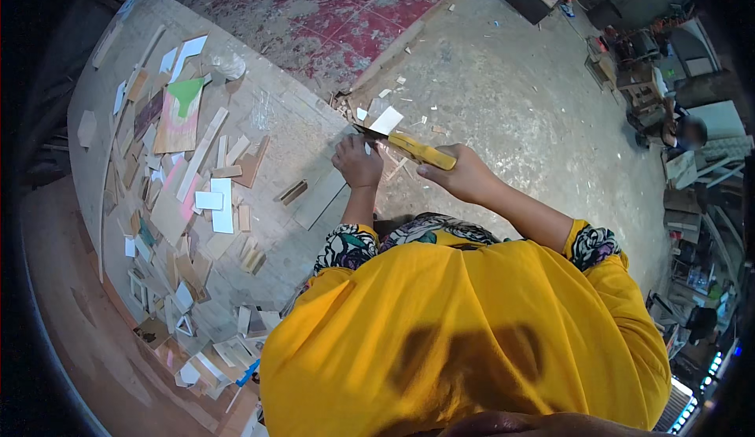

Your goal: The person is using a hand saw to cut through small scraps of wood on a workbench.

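Observation:
My right hand (465, 174) is closed round the grip of a yellow-handled tool (421, 151) with a thin dark blade, perhaps a small handsaw. The blade points left, to the corner of the worktable (275, 106). Right by the blade, my left hand (359, 162) rests at the table's edge with its fingers curled down. A small pale bit shows beside its fingers; what they grip is mostly hidden. Just past the blade is a white flat piece (387, 120); whether it touches the tool I cannot tell.
Wood offcuts (200, 154) and white blocks (222, 205) litter the table's left side. A grooved wood piece (292, 192) lies nearer my left arm. Scraps dot the concrete floor (503, 99). At the far right, another person (680, 130) is among stacked boards and clutter.

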Demonstrator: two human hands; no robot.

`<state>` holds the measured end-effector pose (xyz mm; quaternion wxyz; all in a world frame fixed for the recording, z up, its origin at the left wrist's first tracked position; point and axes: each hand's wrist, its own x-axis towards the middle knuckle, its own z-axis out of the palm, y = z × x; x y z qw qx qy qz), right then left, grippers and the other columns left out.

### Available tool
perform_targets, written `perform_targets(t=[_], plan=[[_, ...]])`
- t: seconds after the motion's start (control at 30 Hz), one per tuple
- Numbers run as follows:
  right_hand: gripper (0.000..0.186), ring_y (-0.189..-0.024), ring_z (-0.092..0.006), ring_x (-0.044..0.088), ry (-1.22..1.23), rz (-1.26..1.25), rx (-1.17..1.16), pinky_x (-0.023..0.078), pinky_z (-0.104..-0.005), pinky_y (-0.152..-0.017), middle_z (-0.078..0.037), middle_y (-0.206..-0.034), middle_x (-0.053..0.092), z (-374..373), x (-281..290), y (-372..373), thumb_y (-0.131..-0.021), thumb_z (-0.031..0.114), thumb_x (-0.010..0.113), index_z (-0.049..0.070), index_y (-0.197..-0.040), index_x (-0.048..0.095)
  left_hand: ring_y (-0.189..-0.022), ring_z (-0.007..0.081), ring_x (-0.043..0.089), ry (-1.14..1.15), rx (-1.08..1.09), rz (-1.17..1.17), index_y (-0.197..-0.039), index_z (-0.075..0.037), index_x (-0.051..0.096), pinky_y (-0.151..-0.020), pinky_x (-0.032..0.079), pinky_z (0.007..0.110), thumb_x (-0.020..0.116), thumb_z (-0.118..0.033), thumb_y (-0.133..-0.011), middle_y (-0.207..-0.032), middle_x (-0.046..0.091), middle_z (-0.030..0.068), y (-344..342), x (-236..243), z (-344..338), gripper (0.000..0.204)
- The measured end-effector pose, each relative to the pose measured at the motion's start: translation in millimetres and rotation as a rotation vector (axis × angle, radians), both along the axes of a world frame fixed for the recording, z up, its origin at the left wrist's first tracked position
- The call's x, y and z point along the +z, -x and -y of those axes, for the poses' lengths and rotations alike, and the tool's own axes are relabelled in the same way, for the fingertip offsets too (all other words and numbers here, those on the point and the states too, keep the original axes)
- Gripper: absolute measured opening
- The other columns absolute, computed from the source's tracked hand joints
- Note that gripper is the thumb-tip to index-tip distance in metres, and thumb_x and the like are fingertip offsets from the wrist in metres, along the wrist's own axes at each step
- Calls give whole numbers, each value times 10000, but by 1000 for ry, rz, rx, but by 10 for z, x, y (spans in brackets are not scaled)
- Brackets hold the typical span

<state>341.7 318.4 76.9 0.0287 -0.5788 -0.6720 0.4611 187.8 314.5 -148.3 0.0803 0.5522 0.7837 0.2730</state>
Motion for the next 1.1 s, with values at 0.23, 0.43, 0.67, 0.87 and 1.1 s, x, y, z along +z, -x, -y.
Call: perform_targets(t=[0.23,0.43,0.67,0.87,1.1], plan=[[327,-787,-387,602,-96,27,47,482,-417,-699,-210,-831,631,-150,-186,270,-800,344,628,48,-938,650,-986,266,490,-48,-26,-12,-912,-115,571,-815,361,432,689,-239,-660,-1007,533,65,16,-44,-14,304],[322,-820,-387,599,-98,-4,79,486,-409,-723,-213,-864,634,-137,-117,248,-796,336,623,51,-943,650,-958,273,494,-49,0,-16,-885,-111,564,-788,380,432,690,-239,-649,-970,527,63,-1,-29,13,297],[333,-806,-389,600,-131,10,55,486,-418,-715,-213,-840,634,-198,-456,355,-786,349,632,53,-937,655,-990,273,479,21,-72,45,-893,-104,569,-817,366,428,671,-212,-674,-992,527,73,46,62,13,265],[342,-659,-312,603,-78,28,11,471,-375,-644,-182,-734,626,-118,-434,240,-806,337,645,6,-890,644,-1020,270,467,32,-55,44,-948,-95,574,-852,346,427,669,-212,-679,-1031,517,70,4,7,41,308],[343,-672,-319,609,-28,68,-27,472,-378,-653,-186,-736,626,-154,-312,287,-801,340,650,5,-877,642,-1036,279,461,91,-82,34,-966,-115,539,-842,344,445,656,-207,-685,-1057,507,80,36,-3,10,317]])
